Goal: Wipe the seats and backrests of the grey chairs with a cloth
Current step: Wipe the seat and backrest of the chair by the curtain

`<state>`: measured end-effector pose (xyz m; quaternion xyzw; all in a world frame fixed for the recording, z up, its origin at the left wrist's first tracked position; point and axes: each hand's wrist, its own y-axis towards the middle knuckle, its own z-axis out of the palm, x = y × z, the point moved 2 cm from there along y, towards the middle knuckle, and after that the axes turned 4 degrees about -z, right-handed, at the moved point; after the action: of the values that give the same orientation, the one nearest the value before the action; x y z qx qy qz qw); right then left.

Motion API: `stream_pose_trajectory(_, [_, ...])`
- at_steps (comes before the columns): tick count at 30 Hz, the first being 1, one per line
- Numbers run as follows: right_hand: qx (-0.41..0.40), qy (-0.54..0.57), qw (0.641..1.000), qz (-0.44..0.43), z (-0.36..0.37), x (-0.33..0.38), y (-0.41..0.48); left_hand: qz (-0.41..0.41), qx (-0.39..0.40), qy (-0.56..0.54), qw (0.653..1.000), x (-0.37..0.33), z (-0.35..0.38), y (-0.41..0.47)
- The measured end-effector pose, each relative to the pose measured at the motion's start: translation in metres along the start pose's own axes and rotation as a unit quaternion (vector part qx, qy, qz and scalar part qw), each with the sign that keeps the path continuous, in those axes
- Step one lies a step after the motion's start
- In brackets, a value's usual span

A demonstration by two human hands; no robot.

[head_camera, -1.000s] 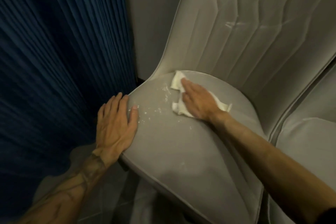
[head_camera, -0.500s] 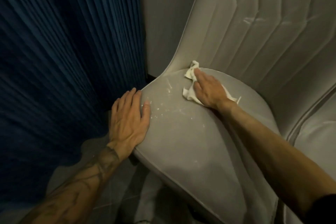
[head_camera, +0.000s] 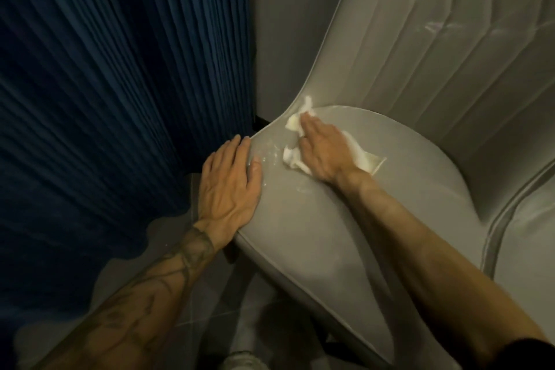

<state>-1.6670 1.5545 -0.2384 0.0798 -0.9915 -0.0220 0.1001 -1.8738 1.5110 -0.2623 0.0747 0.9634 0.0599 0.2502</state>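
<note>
Cloth point(head_camera: 292, 126) — flat under right hand point(head_camera: 322, 149) — on seat point(head_camera: 345, 234).

No text, label, brand mark, number or sign is legible on the grey chair point(head_camera: 345, 234), the white cloth point(head_camera: 292, 124), the blue curtain point(head_camera: 120, 99) or the forearm tattoo point(head_camera: 180, 258), whose dark linework forms no readable characters.

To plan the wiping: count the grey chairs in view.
2. One chair is in the middle, under the left hand and the right hand pressing the cloth. The second chair shows partly at the right edge. Others may be off frame.
</note>
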Motion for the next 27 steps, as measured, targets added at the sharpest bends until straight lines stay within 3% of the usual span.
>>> stream_pose_trajectory(4, [0.062,0.029,0.98,-0.185,0.017,0.045,-0.027,0.002,0.009,-0.044,0.999,0.001,-0.002,0.0])
stream_pose_trajectory(6, [0.058,0.04,0.982,-0.175,0.007,0.027,-0.024,0.004,0.012,-0.044,0.999,0.001,-0.003,-0.002])
stream_pose_trajectory(10, [0.021,0.024,0.999,-0.04,0.001,0.008,0.004,-0.014,0.016,-0.069,0.997,0.004,-0.002,0.0])
stream_pose_trajectory(12, [0.033,0.003,0.996,-0.077,0.012,0.039,0.001,-0.026,0.025,-0.112,0.993,0.008,-0.004,0.001])
stream_pose_trajectory(16, [0.078,0.052,0.963,-0.254,0.029,0.074,-0.037,-0.05,0.048,-0.154,0.986,0.028,-0.019,-0.003])
stream_pose_trajectory(17, [0.081,0.053,0.961,-0.26,0.024,0.067,-0.034,-0.051,0.059,-0.136,0.988,0.034,-0.022,-0.005])
stream_pose_trajectory(22, [0.052,0.024,0.989,-0.135,0.009,0.066,0.007,-0.055,0.102,-0.012,0.993,0.056,-0.033,-0.01])
stream_pose_trajectory(27, [0.087,0.054,0.954,-0.281,0.025,0.089,-0.074,-0.1,0.117,-0.019,0.988,0.073,-0.037,-0.011])
